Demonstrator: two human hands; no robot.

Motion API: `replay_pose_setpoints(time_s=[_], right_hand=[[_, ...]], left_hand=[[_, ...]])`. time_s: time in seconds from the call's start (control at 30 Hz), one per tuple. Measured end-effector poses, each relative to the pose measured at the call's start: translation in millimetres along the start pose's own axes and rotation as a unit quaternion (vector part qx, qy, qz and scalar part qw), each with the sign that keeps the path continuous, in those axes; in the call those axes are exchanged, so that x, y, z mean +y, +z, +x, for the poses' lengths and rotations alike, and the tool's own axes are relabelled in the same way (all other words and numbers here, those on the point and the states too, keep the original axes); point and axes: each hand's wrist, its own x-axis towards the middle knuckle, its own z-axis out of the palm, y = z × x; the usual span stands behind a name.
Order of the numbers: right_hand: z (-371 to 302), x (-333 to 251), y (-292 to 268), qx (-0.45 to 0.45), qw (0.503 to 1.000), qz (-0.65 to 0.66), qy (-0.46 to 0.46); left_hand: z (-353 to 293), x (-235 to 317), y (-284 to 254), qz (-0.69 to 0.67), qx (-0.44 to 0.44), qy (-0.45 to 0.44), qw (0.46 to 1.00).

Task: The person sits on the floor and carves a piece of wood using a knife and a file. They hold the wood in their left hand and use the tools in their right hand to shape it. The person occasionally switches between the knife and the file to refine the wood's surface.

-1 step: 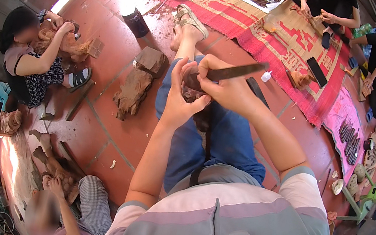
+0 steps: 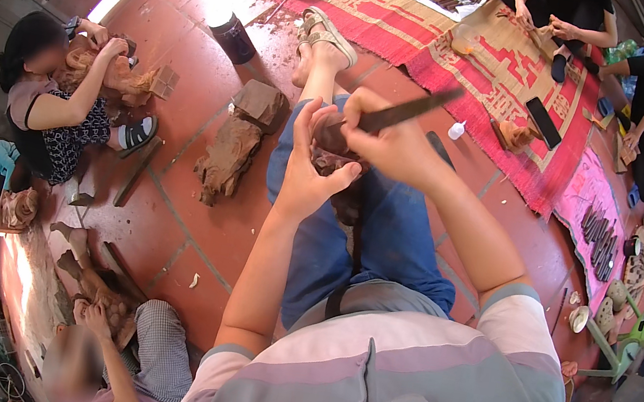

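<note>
The left hand cups the brown piece over the person's lap, fingers along its left side, thumb spread apart at its near side; the right hand pinches the blade near its lower end, fingers curled. The handling looks best served by a firm left cradle with the thumb clear of the edge, and short, light strokes from the right wrist. The blade's long axis slants from the brown piece away from the body and to the right, its free end pointing over the near edge of the mat. The brown piece's own axis I cannot tell, as fingers hide much of it. It is held above the jeans; whether it rests on them is unclear. A block lies on the floor, left of the mat's near edge.
</note>
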Motion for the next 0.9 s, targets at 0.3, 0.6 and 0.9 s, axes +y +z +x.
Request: replay_pose_setpoints(time_s=[0.3, 0.6, 0.9], right_hand=[[0, -10, 9, -0.001, 0.999, -0.043, -0.018], [2, -9, 13, 0.009, 0.999, -0.029, -0.025], [4, -13, 14, 0.024, 0.998, -0.051, -0.02]], left_hand=[[-6, -6, -3, -0.003, 0.003, 0.008, 1.0], [-4, -2, -4, -0.038, 0.0, 0.007, 0.999], [-7, -3, 2, -0.059, 0.028, -0.003, 0.998]])
